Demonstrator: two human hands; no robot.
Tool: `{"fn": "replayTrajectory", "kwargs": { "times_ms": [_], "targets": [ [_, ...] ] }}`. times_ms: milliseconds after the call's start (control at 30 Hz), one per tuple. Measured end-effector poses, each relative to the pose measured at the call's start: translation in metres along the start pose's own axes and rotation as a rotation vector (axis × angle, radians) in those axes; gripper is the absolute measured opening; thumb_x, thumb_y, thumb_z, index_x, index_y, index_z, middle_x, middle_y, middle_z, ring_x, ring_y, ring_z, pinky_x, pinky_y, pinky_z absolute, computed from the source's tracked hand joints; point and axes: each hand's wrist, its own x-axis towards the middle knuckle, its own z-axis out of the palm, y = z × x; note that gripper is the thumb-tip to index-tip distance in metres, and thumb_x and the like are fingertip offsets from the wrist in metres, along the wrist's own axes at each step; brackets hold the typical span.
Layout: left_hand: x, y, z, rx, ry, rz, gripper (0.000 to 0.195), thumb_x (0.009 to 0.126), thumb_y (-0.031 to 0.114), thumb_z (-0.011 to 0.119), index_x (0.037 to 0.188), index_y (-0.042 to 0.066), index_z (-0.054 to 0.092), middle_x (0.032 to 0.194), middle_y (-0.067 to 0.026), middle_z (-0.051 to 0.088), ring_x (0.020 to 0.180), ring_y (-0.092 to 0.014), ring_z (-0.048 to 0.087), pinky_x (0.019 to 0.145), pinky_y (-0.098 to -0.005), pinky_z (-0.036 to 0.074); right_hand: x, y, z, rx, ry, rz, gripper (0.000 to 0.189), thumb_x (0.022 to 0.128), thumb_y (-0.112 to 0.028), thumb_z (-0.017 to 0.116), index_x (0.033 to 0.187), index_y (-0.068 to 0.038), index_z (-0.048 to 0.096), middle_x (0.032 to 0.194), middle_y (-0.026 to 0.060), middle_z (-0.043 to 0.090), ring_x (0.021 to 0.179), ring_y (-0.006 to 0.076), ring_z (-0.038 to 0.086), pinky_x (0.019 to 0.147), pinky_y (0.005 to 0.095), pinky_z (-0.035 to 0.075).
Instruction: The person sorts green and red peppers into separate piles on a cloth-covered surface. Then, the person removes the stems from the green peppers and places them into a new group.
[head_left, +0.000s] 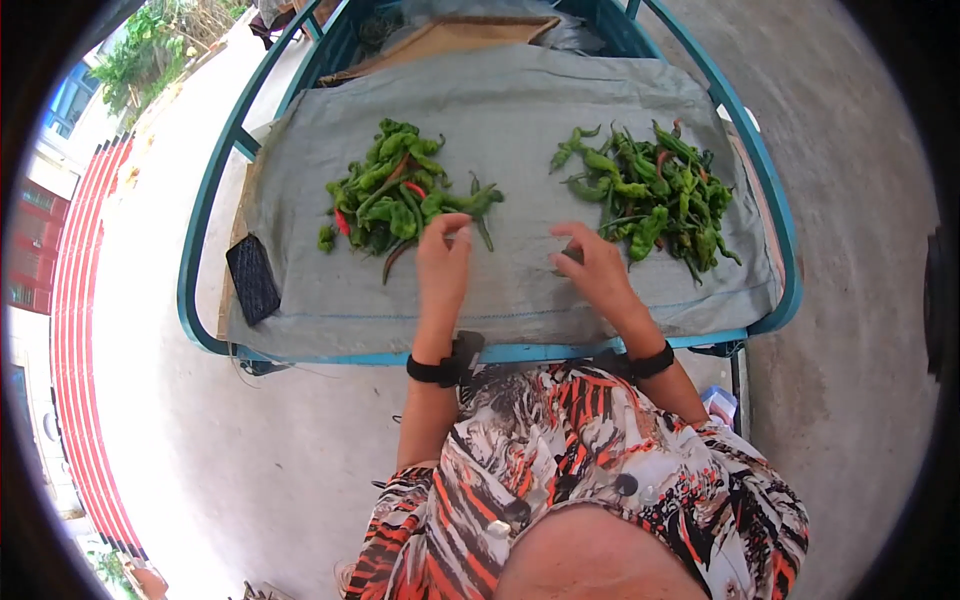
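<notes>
Two heaps of peppers lie on a grey woven sheet (517, 142). The left heap (390, 199) is mostly green, with a few red and brownish ones. My left hand (445, 251) is at its near right edge, thumb and forefinger bent close together; whether they pinch anything is unclear. Just right of those fingers, a slim green pepper (486, 234) points toward me. My right hand (596, 262) is left of the near side of the right heap (660, 195), its fingers curled around a small dark green piece (571, 256), apparently a pepper, mostly hidden.
A teal metal rail (202, 217) bounds the cart bed on both sides. At the sheet's left edge lies a black phone-like slab (253, 279). Behind the sheet is a tan woven mat or board (465, 34). Concrete floor (300, 450) surrounds the cart.
</notes>
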Motion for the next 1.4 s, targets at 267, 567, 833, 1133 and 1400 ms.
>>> {"fn": "replayTrajectory", "kwargs": {
  "times_ms": [267, 567, 833, 1133, 1400],
  "targets": [
    [-0.017, 0.005, 0.023, 0.281, -0.249, 0.089, 0.032, 0.086, 0.019, 0.065, 0.113, 0.003, 0.060, 0.104, -0.0142, 0.063, 0.082, -0.019, 0.060, 0.070, -0.0328, 0.048, 0.000, 0.011, 0.010, 0.271, -0.104, -0.105, 0.026, 0.087, -0.009, 0.061, 0.112, -0.001, 0.061, 0.101, 0.0065, 0.063, 0.088, 0.0126, 0.062, 0.079, 0.0267, 0.049],
    [-0.015, 0.014, 0.021, 0.121, -0.292, -0.054, 0.021, 0.091, 0.014, 0.056, 0.106, 0.000, 0.062, 0.080, -0.0059, 0.066, 0.067, -0.011, 0.058, 0.062, -0.0243, 0.047, -0.010, 0.013, -0.001, 0.435, 0.023, 0.012, 0.027, 0.086, -0.009, 0.061, 0.113, -0.003, 0.060, 0.099, 0.0075, 0.064, 0.084, 0.0152, 0.063, 0.072, 0.0281, 0.050],
    [0.008, 0.047, -0.030, 0.702, 0.289, 0.051, 0.041, 0.088, 0.019, 0.062, 0.125, 0.002, 0.054, 0.069, -0.0062, 0.062, 0.061, -0.016, 0.057, 0.059, -0.0306, 0.046, -0.031, 0.078, -0.018, 0.086, 0.144, 0.113, 0.017, 0.086, -0.013, 0.060, 0.102, -0.008, 0.065, 0.089, 0.0079, 0.065, 0.077, 0.0192, 0.064, 0.067, 0.0309, 0.049],
    [0.052, 0.034, 0.072, 0.666, -0.417, 0.424, 0.037, 0.079, 0.016, 0.065, 0.115, 0.011, 0.061, 0.099, -0.0139, 0.060, 0.091, -0.032, 0.060, 0.076, -0.0402, 0.048, -0.039, 0.082, 0.002, 0.008, 0.345, 0.042, 0.013, 0.085, -0.014, 0.063, 0.098, -0.012, 0.066, 0.085, 0.0049, 0.065, 0.071, 0.0223, 0.063, 0.063, 0.0307, 0.048],
    [0.109, -0.018, 0.129, 0.798, -0.591, 0.448, 0.036, 0.080, 0.006, 0.060, 0.114, 0.013, 0.062, 0.115, -0.0153, 0.056, 0.104, -0.035, 0.058, 0.088, -0.0420, 0.047, -0.041, 0.068, 0.003, -0.070, 0.341, 0.116, 0.014, 0.085, -0.012, 0.063, 0.098, -0.008, 0.066, 0.086, 0.0047, 0.066, 0.072, 0.0147, 0.062, 0.067, 0.0269, 0.048]
  ]
}}
